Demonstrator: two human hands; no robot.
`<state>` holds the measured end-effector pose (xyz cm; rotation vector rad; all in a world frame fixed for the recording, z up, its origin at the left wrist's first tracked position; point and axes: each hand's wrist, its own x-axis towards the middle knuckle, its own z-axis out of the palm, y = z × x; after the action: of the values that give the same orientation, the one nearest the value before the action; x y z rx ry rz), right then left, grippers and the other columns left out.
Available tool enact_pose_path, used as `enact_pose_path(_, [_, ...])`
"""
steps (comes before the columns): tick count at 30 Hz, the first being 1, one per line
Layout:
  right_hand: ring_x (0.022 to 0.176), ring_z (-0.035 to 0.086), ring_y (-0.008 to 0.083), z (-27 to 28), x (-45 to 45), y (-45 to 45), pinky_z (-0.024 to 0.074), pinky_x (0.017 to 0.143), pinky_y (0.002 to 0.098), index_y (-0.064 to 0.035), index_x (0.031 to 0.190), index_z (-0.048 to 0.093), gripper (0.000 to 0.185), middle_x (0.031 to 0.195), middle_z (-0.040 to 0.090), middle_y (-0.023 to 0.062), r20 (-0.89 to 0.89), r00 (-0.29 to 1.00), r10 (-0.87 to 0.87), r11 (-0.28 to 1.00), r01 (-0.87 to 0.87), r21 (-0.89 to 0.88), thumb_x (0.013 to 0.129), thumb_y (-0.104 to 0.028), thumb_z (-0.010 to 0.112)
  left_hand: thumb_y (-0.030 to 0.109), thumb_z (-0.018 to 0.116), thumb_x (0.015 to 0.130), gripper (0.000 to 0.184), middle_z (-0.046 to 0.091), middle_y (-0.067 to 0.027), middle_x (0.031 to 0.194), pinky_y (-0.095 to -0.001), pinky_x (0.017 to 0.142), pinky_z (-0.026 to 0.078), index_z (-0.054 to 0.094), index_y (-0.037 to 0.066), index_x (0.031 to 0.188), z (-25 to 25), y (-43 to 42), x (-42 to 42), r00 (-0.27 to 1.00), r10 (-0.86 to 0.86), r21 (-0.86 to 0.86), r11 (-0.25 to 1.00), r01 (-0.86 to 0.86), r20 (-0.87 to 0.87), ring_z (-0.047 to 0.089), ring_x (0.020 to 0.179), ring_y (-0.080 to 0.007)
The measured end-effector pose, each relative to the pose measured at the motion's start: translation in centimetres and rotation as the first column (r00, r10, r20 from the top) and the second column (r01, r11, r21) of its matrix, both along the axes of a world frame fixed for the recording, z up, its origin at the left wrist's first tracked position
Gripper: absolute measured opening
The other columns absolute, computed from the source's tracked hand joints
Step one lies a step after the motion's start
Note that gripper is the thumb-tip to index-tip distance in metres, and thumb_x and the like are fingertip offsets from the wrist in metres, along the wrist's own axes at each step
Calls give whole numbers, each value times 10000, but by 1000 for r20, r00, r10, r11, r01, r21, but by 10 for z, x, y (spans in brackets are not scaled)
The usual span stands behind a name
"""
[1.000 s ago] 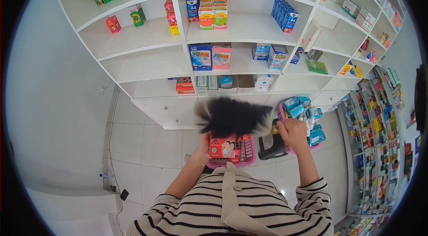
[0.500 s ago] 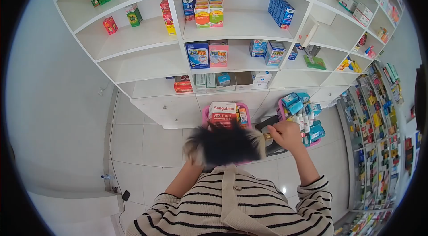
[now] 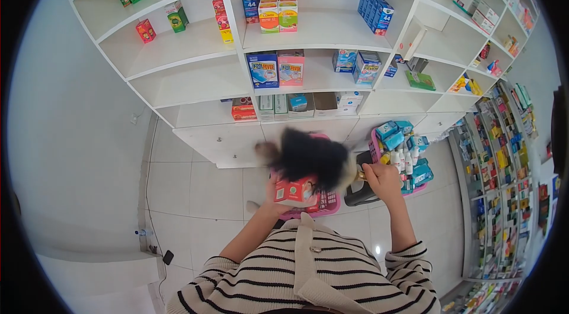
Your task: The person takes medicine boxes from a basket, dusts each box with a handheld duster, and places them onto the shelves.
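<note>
My right hand (image 3: 384, 180) is closed round the handle of a black feather duster (image 3: 314, 158), whose tuft is blurred by motion. The duster lies across the upper part of a red box (image 3: 295, 192) and hides some of it. At the box's left side my left hand (image 3: 271, 198) grips it, with the fingers partly hidden. Below the box is a pink basket (image 3: 329, 207), which shows only around its edges.
White shelves (image 3: 326, 41) with medicine boxes stand in front. A second pink basket (image 3: 374, 147) of blue packs and white bottles is at the right, beside a black stool (image 3: 360, 195). Stocked racks (image 3: 498, 183) line the far right.
The duster has swept down over the box and back up, uncovering its red lower part. The box has tilted between frames in my left hand.
</note>
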<state>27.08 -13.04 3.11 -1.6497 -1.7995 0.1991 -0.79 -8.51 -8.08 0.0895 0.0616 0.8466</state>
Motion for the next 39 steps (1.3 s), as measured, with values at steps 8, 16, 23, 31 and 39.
enact_pose_path(8, [515,580,261,8,12,1,425,467,376,-72,658,675,299,569,593,76,227,971,77,997,-79,0,864,-279,611,398,367,960,534,505,-182,1339,-467,1054,393,442,42,1351,-2,2,2,993,-51,85,995,61,-111,522,1199,-312])
enact_pose_path(16, [510,583,246,23,24,8,426,460,367,-73,633,665,297,548,586,61,277,956,94,994,-104,23,834,-292,643,387,381,962,534,472,-172,1374,-466,1062,385,411,50,1375,-22,-3,1,987,-35,97,994,51,-159,491,1234,-306])
enact_pose_path(23, [490,556,263,15,36,19,422,463,371,-56,586,613,332,521,545,74,265,954,140,987,-154,34,829,-280,647,377,392,963,538,443,-164,1404,-464,1069,377,383,58,1397,-18,7,8,977,56,168,986,-21,-207,463,1265,-301])
enact_pose_path(31, [519,578,277,5,20,13,421,473,381,-47,609,629,300,549,570,94,154,982,110,991,-121,64,833,-245,643,406,359,979,547,399,-147,1440,-462,1104,334,360,62,1405,-33,14,6,830,266,526,849,39,-491,424,1300,-279])
enact_pose_path(39, [503,571,252,13,23,8,424,462,359,-66,613,643,281,539,569,68,219,973,66,993,-84,78,831,-243,647,482,408,947,596,553,-163,1268,-448,1033,418,432,42,1348,-33,7,-4,968,-85,131,990,55,235,526,1197,-309])
